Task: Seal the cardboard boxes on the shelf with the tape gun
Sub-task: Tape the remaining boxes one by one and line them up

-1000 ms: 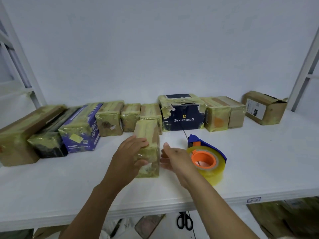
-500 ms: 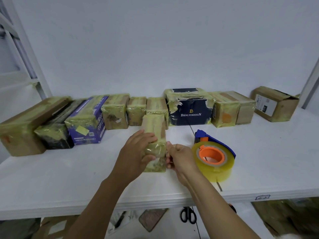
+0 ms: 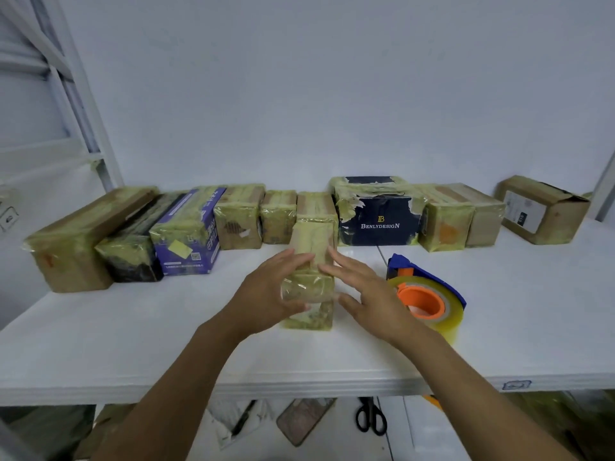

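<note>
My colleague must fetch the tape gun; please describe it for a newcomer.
A white shelf holds boxes along the wall. In front of the dark Benlydesign box, beside the right hand, lies the tape gun: the only round thing, with orange core and blue frame.

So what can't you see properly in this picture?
Head view only.
Small box: left side behind the left hand.
Tape gun: near corner behind the right hand.
Label on the far right box: print too small.
Scissors: blades cut off by the shelf edge.
</note>
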